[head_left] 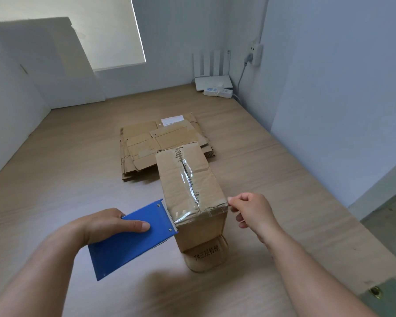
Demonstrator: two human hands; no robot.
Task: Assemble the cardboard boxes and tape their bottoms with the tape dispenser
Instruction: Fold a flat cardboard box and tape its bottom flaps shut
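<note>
One cardboard box [183, 179] is set bottom-up on the bench [55, 168], long axis pointing away. Its near end is crossed by a tape strip [199, 213]: the tape dispenser [133, 243] is gripped by the left hand [110, 225], the free end pinched by the right hand [249, 211].

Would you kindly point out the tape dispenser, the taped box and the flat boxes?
tape dispenser [130, 245]: head view, blue side plate.
taped box [173, 181]: head view, top face.
flat boxes [142, 143]: head view, top sheet.
</note>
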